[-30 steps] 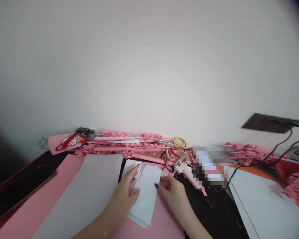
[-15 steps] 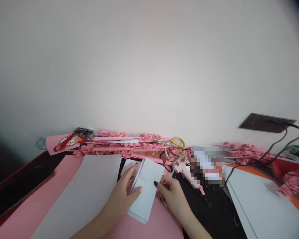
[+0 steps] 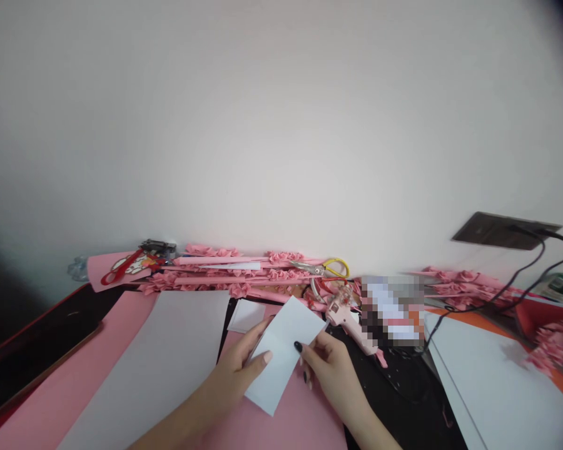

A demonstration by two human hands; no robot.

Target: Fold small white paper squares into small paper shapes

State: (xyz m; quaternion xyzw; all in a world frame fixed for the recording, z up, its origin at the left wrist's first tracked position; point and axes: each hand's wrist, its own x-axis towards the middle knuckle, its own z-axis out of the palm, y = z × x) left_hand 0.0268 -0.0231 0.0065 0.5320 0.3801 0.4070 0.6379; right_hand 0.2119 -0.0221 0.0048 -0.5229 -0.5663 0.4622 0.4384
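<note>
Between my two hands is a small stack of white paper pieces [image 3: 281,362], tilted with its top leaning right. My left hand [image 3: 246,362] grips the stack's left edge, thumb on top and fingers underneath. At the right edge my right hand [image 3: 326,362] pinches the paper between its thumb, with a dark nail, and its fingers, partly hidden. Underneath lies a pink paper sheet [image 3: 304,419]. Another white paper piece [image 3: 246,316] rests just beyond my left hand.
A pink glue gun [image 3: 351,322] and yellow-handled scissors [image 3: 335,269] lie behind. Pink paper flower stems [image 3: 225,281] line the wall. Large white sheets [image 3: 154,362] are at left, more white sheets [image 3: 492,375] at right. Black cords [image 3: 520,275] run from a wall socket [image 3: 492,231].
The white papers have been brought together into a neater stack and tilted further right. My left fingers have come away from the loose white piece behind and now hold the stack's edge.
</note>
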